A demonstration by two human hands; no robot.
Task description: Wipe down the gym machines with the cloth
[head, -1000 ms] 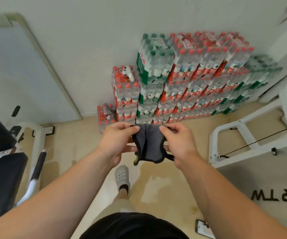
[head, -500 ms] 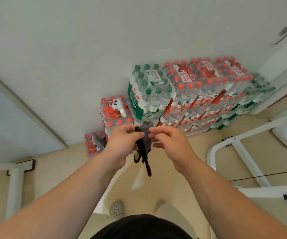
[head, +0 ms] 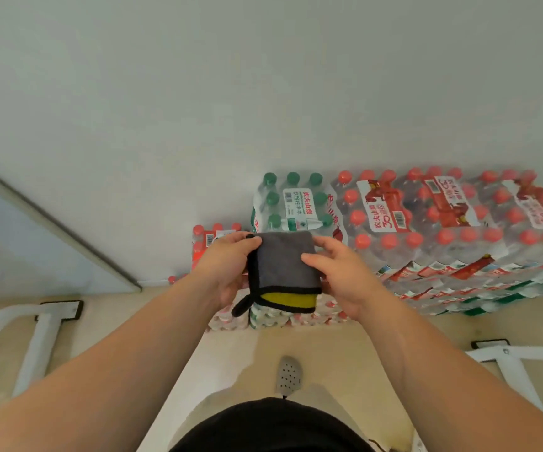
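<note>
A folded grey cloth [head: 282, 260] with black trim and a yellow underside showing at its lower edge is held up in front of me. My left hand [head: 227, 265] grips its left edge, thumb on top. My right hand [head: 340, 272] holds the right edge, thumb laid across the grey face. A black loop hangs from the cloth's lower left corner. White frame legs of gym machines lie on the floor at the left [head: 40, 337] and the right [head: 511, 357].
Stacked shrink-wrapped packs of water bottles [head: 426, 230] with red and green caps stand against the white wall just beyond my hands. A mirror or glass panel [head: 19, 243] leans at the left. My grey clog [head: 289, 375] stands on the beige floor below.
The cloth went from bunched between my hands to a flat folded square with the yellow side showing. I have stepped closer to the bottle stacks and the view tilted up.
</note>
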